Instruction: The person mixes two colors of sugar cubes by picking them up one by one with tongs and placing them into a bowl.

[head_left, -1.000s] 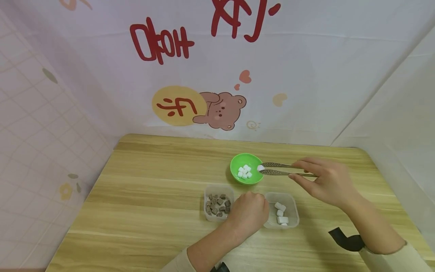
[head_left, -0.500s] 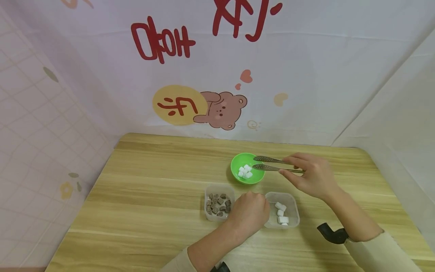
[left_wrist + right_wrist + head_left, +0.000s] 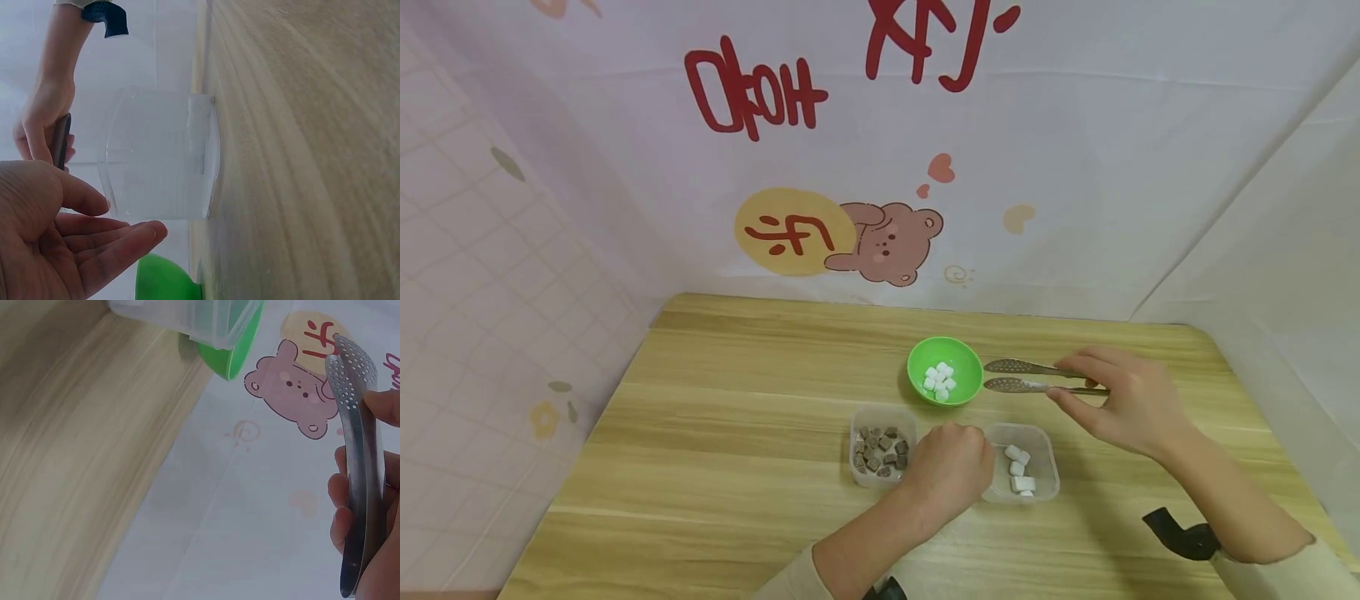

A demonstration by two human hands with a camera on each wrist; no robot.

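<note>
steel tongs (image 3: 1026, 376) sit pinched in your right hand (image 3: 1131, 404), tips empty and slightly parted just right of the green bowl (image 3: 944, 371), where white pieces (image 3: 940, 379) lie heaped. your left hand (image 3: 951, 471) rests on the wooden table (image 3: 737, 433) between two clear tubs, fingers loosely bent and holding nothing; in the left wrist view they lie close beside the wall of the right tub (image 3: 162, 156). the left tub (image 3: 882, 446) holds brown chunks (image 3: 880, 452); the right tub keeps a few more white pieces. behind the table hangs a pale backdrop with a bear (image 3: 887, 243).
</note>
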